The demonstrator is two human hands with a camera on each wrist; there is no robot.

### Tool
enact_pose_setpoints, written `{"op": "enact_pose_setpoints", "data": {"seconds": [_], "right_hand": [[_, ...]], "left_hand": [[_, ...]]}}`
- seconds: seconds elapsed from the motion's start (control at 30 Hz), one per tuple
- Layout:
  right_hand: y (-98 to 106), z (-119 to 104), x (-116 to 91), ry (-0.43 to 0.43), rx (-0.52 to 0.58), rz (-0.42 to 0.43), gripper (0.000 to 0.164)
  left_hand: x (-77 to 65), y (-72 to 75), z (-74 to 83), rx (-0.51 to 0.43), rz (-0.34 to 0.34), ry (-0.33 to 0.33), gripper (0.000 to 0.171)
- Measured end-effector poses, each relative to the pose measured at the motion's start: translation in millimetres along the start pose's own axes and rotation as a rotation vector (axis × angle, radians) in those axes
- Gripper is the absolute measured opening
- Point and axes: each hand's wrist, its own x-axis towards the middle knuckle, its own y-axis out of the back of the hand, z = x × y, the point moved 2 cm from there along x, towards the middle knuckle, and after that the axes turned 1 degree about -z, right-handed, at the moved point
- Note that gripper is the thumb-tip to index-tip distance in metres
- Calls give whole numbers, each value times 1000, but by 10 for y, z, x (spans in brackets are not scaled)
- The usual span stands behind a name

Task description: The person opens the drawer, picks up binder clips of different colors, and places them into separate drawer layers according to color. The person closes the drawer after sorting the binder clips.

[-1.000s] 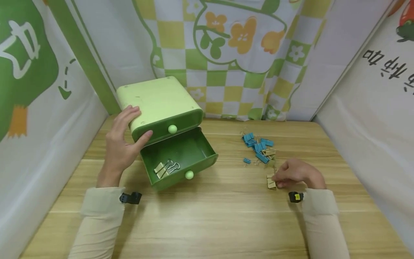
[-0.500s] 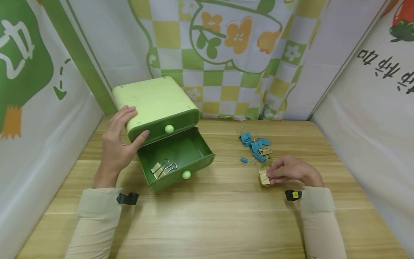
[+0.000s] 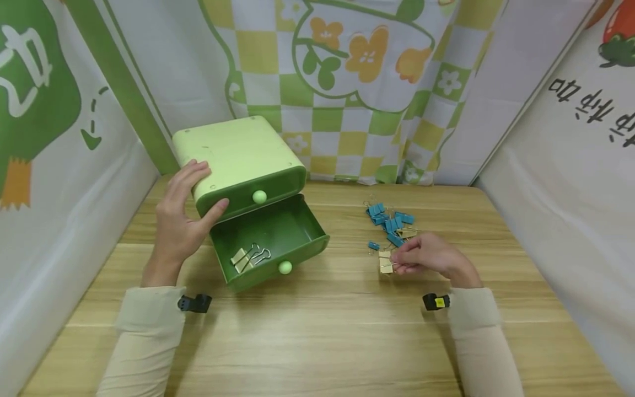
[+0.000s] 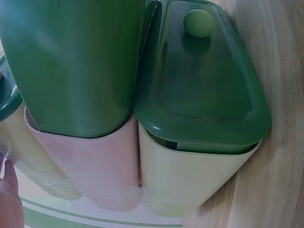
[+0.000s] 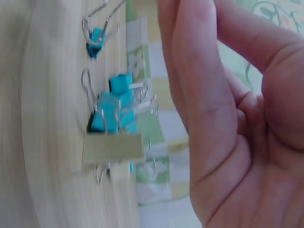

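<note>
My left hand [image 3: 181, 220] rests on the left front corner of a light green drawer cabinet [image 3: 243, 151], fingers on top and thumb at the front. One green drawer [image 3: 312, 248] is pulled out, with yellow binder clips [image 3: 243, 261] inside. Over the table, my right hand [image 3: 434, 258] pinches a yellow binder clip [image 3: 385, 262] by its wire handles. Behind that hand lies a pile of blue binder clips [image 3: 393, 223]. A yellow clip [image 5: 114, 147] beside the pile shows in the right wrist view, where the pinching fingertips are cut off.
The left wrist view shows a closed drawer front [image 4: 209, 85] below the pulled-out drawer. A small blue clip [image 3: 373, 245] lies apart from the pile. Behind the wooden table [image 3: 317, 342] hangs a checked curtain [image 3: 347, 127]; white printed walls flank it.
My right hand has moved left across the table, carrying the yellow binder clip up from the tabletop. The left hand keeps its place on the cabinet.
</note>
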Motion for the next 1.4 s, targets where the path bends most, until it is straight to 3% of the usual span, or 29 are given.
{"op": "enact_pose_setpoints", "data": {"seconds": [0.47,0.83,1.1,1.4], "right_hand": [[-261,-351,66,106,115,71,28],[-439,-981,38,184,86,79,30],[-659,-1407,101,265,85,41,27],[-879,-1725,267,325,34,-11,16]], "left_hand": [[3,-20,-11,-1,3,-14,63],[-16,3,-9,5,-9,-20,63],[-9,41,5,21,-30,-27,62],[-10,33,11,20,-26,-25,62]]}}
